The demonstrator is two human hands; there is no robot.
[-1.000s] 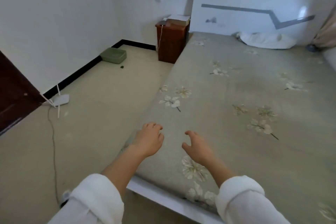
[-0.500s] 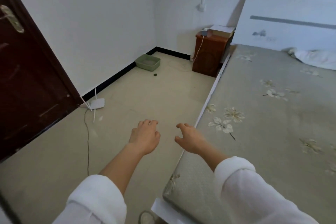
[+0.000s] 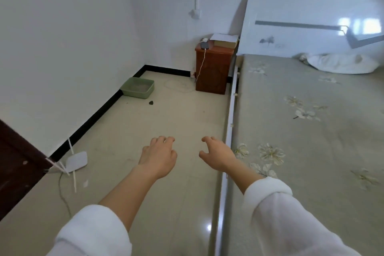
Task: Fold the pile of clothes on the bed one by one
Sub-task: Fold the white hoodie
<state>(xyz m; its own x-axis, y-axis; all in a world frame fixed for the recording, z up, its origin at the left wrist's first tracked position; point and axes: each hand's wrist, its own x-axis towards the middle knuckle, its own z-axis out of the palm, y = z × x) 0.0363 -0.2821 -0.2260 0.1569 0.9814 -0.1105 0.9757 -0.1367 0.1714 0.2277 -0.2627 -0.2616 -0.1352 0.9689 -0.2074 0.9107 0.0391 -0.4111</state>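
1. Head view: left hand (image 3: 159, 157) & right hand (image 3: 217, 153) hover over the floor (image 3: 166, 110). Fingers (image 3: 162, 140) are loosely curled, narrow gap, holding nothing.
2. Bed (image 3: 311, 131) lies just right of the right fingers. No clothes pile in view, only a white pillow (image 3: 340, 63) far beyond them.
3. Risk: w/ the pile out of sight, any reach goes blind. A cable (image 3: 62, 195) on the floor, left of the fingers, could snag a step.

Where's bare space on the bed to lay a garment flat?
The grey-green floral bedsheet is bare from its left edge to the white pillow at the headboard. The beige floor is open up to the green plastic tray. Crowded: the brown wooden nightstand top.
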